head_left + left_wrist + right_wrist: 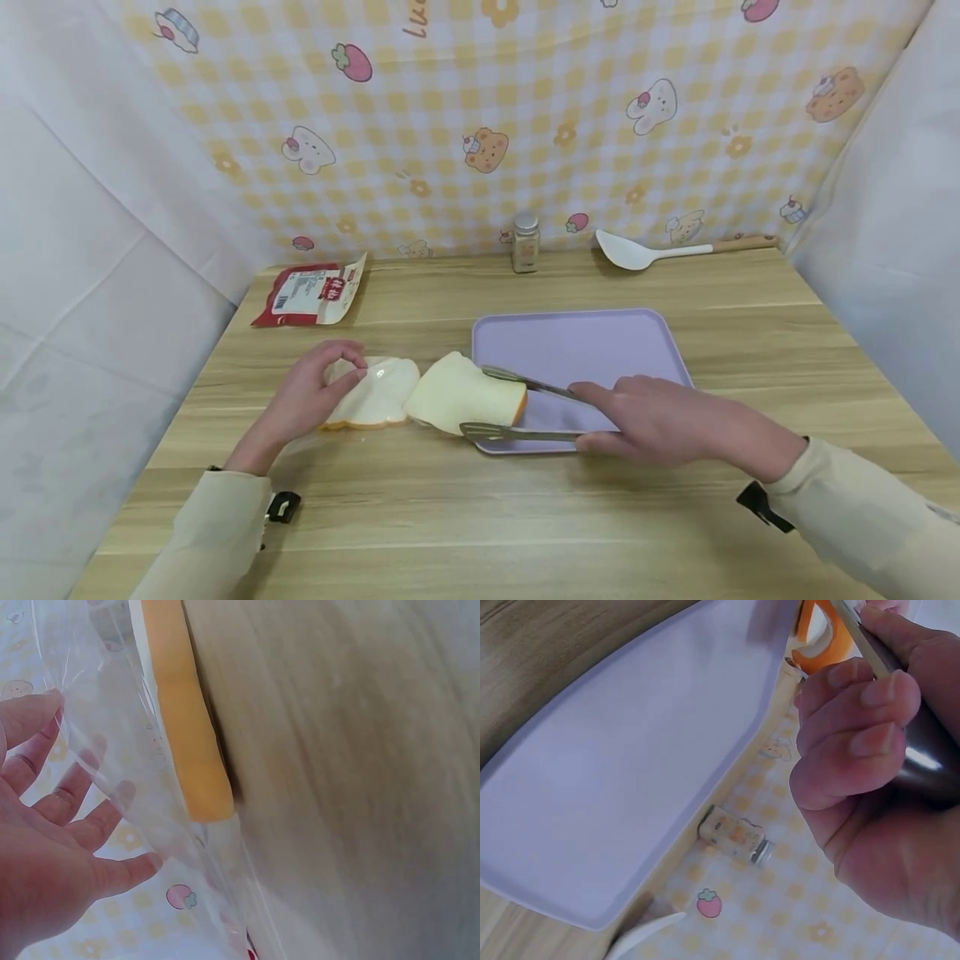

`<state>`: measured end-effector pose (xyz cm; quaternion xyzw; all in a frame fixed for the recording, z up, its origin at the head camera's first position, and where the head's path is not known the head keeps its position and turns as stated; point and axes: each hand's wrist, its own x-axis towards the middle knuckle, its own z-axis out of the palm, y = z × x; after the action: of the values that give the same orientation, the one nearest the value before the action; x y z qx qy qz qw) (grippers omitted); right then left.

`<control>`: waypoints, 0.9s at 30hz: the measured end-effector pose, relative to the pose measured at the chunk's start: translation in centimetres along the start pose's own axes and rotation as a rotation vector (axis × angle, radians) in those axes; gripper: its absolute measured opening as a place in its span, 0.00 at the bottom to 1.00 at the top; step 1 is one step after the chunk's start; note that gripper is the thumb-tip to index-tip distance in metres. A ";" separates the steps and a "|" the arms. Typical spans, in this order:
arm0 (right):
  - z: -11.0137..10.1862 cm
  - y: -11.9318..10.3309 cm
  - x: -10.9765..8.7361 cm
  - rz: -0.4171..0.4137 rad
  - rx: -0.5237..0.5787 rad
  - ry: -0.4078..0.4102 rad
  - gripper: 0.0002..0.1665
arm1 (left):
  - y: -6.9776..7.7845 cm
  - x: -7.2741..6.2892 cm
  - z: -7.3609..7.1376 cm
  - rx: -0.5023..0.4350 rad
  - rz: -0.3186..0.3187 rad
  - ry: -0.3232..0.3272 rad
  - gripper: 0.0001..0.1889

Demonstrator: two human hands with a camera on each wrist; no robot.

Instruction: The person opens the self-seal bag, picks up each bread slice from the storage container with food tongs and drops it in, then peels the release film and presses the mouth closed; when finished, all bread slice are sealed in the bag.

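Two slices of bread lie at the middle left of the table in the head view. The left one (378,396) rests inside a clear plastic bag (90,682). My left hand (306,392) pinches that bag's edge between thumb and index finger, the other fingers spread in the left wrist view. The second slice (461,392) is bent and stretches from the bag's mouth over the left rim of a lilac tray (577,337). My right hand (663,417) grips metal tongs (543,435), whose two arms stand on either side of this slice.
A red and white packet (307,296) lies at the back left. Against the patterned cloth stand a small glass shaker jar (526,246) and, farther right, a white ladle-like utensil (628,252) with a wooden handle end. White cloth walls border both sides.
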<state>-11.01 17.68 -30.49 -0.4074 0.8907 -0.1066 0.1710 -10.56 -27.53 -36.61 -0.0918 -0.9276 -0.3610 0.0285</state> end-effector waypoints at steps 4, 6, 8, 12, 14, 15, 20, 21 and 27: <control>-0.2 0.0 0.4 0.015 0.015 -0.033 0.46 | 0.1 -0.1 0.0 -0.006 -0.005 -0.002 0.04; -0.3 0.1 0.5 0.012 0.023 -0.038 0.46 | 0.0 -0.1 0.0 -0.003 -0.013 -0.005 0.05; -0.3 0.1 0.6 0.012 0.029 -0.039 0.45 | 0.0 -0.1 -0.1 0.002 -0.013 -0.003 0.05; -0.4 0.0 0.8 -0.002 0.024 -0.030 0.46 | 0.1 -0.1 -0.1 0.014 -0.007 0.003 0.04; -0.4 0.0 0.8 0.007 0.018 -0.032 0.46 | 0.1 0.0 -0.1 0.012 0.003 0.007 0.04; -0.4 0.0 0.8 0.007 0.012 -0.031 0.46 | 0.2 0.0 0.0 0.011 0.012 0.010 0.04; -0.5 0.0 0.8 0.020 0.000 -0.035 0.45 | 0.2 0.0 0.1 0.013 0.045 0.013 0.03; -0.5 0.0 0.8 0.020 -0.001 -0.033 0.45 | 0.2 0.0 0.1 0.016 0.047 0.011 0.04; -0.5 0.1 0.9 0.010 0.011 -0.030 0.46 | 0.2 0.0 0.2 0.026 0.040 -0.015 0.02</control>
<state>-11.80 17.03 -30.25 -0.4036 0.8895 -0.1044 0.1873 -10.52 -27.28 -36.63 -0.1124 -0.9305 -0.3474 0.0301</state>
